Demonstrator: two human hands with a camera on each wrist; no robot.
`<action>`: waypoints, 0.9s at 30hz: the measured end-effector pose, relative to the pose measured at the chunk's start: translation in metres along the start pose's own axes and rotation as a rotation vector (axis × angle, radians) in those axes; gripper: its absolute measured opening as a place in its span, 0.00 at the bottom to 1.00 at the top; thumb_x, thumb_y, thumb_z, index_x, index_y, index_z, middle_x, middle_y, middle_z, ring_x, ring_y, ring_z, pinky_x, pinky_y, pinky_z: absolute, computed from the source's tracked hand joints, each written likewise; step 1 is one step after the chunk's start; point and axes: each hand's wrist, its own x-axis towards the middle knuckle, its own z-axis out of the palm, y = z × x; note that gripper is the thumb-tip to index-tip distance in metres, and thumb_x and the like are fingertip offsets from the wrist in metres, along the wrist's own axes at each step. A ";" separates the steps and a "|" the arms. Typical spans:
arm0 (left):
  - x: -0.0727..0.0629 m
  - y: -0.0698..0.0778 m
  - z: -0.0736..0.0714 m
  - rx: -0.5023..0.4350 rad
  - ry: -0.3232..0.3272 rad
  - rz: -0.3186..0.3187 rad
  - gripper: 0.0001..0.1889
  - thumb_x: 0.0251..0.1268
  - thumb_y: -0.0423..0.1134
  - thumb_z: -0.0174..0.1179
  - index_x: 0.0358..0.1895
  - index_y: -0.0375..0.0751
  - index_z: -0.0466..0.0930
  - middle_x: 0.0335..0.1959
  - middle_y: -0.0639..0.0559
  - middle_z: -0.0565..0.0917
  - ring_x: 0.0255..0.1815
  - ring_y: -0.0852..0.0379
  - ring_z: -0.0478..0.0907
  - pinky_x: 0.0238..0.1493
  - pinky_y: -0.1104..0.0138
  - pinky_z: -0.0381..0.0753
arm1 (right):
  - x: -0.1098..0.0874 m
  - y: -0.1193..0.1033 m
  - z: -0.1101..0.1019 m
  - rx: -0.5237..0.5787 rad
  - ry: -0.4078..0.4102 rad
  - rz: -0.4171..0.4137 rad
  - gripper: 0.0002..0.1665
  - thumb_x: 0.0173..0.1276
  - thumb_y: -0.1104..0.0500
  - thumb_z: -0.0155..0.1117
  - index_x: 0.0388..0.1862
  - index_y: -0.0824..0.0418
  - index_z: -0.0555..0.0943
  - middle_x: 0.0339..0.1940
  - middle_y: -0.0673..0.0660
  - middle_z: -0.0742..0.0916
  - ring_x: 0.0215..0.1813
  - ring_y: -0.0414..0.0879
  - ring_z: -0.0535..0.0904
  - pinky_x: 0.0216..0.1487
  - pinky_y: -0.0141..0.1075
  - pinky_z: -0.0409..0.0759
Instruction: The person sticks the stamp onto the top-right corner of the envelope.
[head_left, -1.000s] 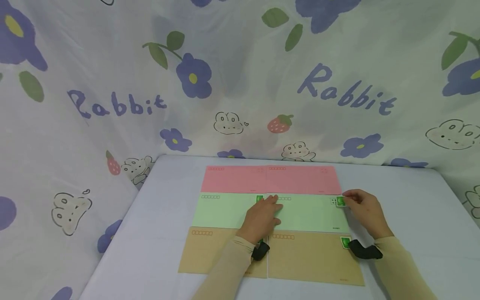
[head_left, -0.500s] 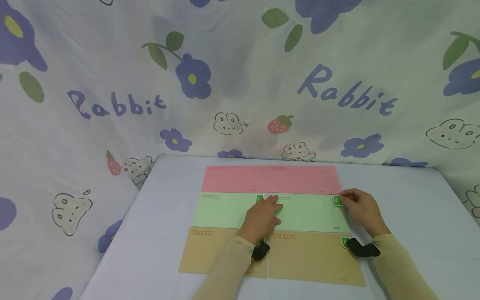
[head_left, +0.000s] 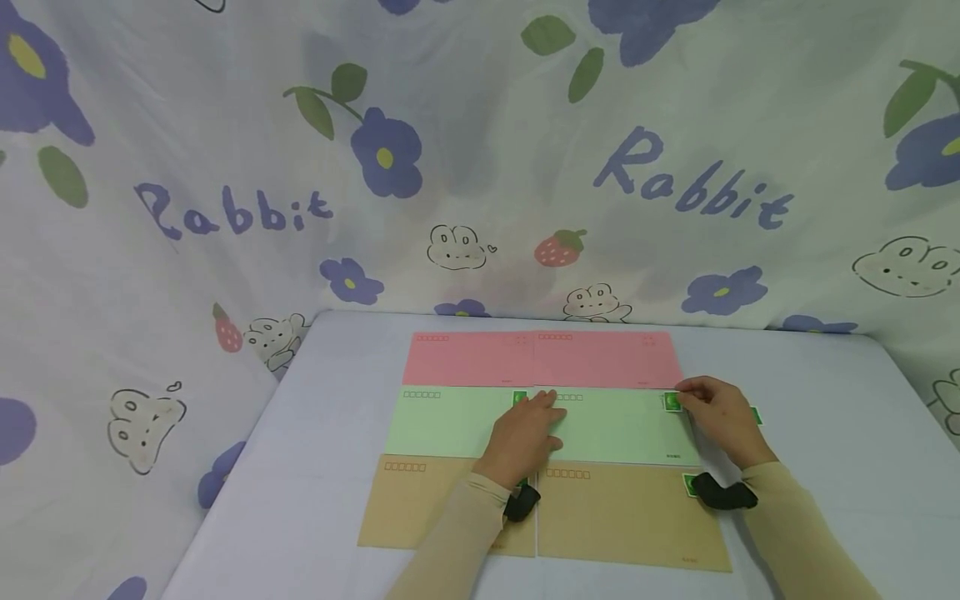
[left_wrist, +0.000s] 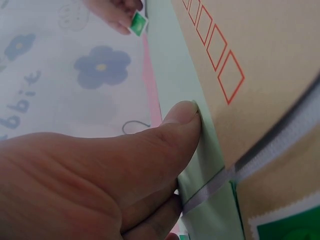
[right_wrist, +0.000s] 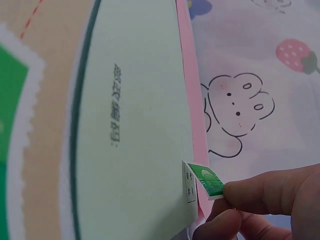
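My right hand (head_left: 726, 419) pinches a green postage stamp (head_left: 672, 402) by its right edge, over the top right corner of the right green envelope (head_left: 615, 433). In the right wrist view the stamp (right_wrist: 206, 180) is tilted, one edge at the printed stamp box (right_wrist: 189, 184) and the other raised between thumb and finger. My left hand (head_left: 522, 433) rests with fingers spread across the seam between the two green envelopes. Beside its fingertips, a stamp (head_left: 519, 397) shows on the left green envelope (head_left: 442, 423). The left wrist view has the left thumb (left_wrist: 170, 132) over pale green paper.
Two pink envelopes (head_left: 472, 360) lie behind the green ones, and two brown envelopes (head_left: 630, 525) in front. The right brown envelope bears a stamp (head_left: 690, 485), partly behind the black wrist strap (head_left: 723, 493). Another green piece (head_left: 756, 415) peeks out right of my right hand.
My right hand has moved slightly left with the stamp, which now covers the printed box in the head view. A green piece has come into sight behind that hand. The left hand stays put.
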 end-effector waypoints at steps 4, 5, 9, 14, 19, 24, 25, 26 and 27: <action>0.000 0.000 0.000 0.001 0.002 0.000 0.25 0.63 0.43 0.70 0.64 0.47 0.81 0.73 0.49 0.72 0.74 0.53 0.66 0.74 0.61 0.65 | 0.001 0.000 0.000 -0.003 -0.010 0.007 0.18 0.75 0.56 0.57 0.54 0.69 0.81 0.42 0.61 0.84 0.42 0.51 0.76 0.39 0.36 0.74; 0.000 0.000 0.000 0.003 0.002 -0.001 0.25 0.63 0.43 0.70 0.64 0.47 0.81 0.73 0.49 0.72 0.74 0.53 0.66 0.74 0.62 0.65 | 0.001 0.000 0.000 -0.005 -0.012 0.008 0.18 0.75 0.56 0.57 0.54 0.69 0.81 0.42 0.61 0.84 0.42 0.51 0.76 0.39 0.36 0.74; 0.000 0.000 0.000 0.007 0.009 0.003 0.25 0.62 0.43 0.70 0.63 0.47 0.81 0.72 0.49 0.72 0.74 0.54 0.67 0.74 0.63 0.64 | 0.002 -0.001 0.000 -0.009 -0.016 0.011 0.18 0.75 0.56 0.58 0.54 0.69 0.81 0.42 0.60 0.84 0.42 0.51 0.76 0.39 0.37 0.73; 0.000 0.001 0.000 -0.001 -0.005 -0.003 0.25 0.63 0.43 0.70 0.64 0.46 0.81 0.73 0.49 0.71 0.75 0.53 0.66 0.75 0.61 0.63 | 0.003 0.000 0.000 -0.011 -0.023 0.002 0.17 0.75 0.57 0.58 0.53 0.69 0.81 0.40 0.60 0.83 0.41 0.51 0.75 0.38 0.36 0.74; 0.000 0.001 0.000 0.009 -0.008 -0.005 0.25 0.63 0.43 0.69 0.65 0.46 0.81 0.74 0.49 0.71 0.75 0.52 0.65 0.74 0.60 0.64 | 0.002 0.000 0.001 -0.024 -0.024 -0.005 0.17 0.74 0.58 0.58 0.52 0.70 0.81 0.39 0.60 0.83 0.39 0.50 0.75 0.36 0.35 0.74; 0.000 0.002 -0.001 0.011 -0.007 -0.005 0.25 0.63 0.43 0.70 0.64 0.46 0.81 0.73 0.49 0.71 0.75 0.52 0.66 0.74 0.60 0.65 | 0.002 -0.003 0.000 -0.050 -0.021 -0.024 0.17 0.74 0.58 0.59 0.51 0.71 0.81 0.38 0.60 0.84 0.39 0.50 0.75 0.34 0.36 0.74; 0.000 0.002 -0.001 0.011 -0.007 -0.005 0.25 0.63 0.43 0.70 0.64 0.46 0.81 0.73 0.49 0.71 0.75 0.52 0.66 0.74 0.60 0.65 | 0.002 -0.003 0.000 -0.056 -0.020 -0.027 0.16 0.74 0.58 0.59 0.51 0.71 0.81 0.38 0.60 0.84 0.38 0.50 0.76 0.34 0.36 0.74; 0.000 0.002 -0.001 0.010 -0.008 -0.006 0.25 0.63 0.43 0.70 0.64 0.46 0.81 0.73 0.49 0.71 0.75 0.52 0.65 0.74 0.60 0.65 | 0.002 -0.004 0.000 -0.061 -0.020 -0.031 0.16 0.74 0.58 0.59 0.50 0.71 0.81 0.38 0.60 0.84 0.38 0.50 0.76 0.34 0.37 0.73; 0.000 0.001 0.000 0.009 -0.007 -0.006 0.25 0.63 0.43 0.70 0.64 0.46 0.81 0.73 0.49 0.71 0.75 0.52 0.65 0.74 0.60 0.65 | 0.003 -0.004 0.001 -0.068 -0.016 -0.034 0.16 0.73 0.59 0.59 0.50 0.70 0.82 0.38 0.60 0.84 0.38 0.50 0.76 0.34 0.37 0.74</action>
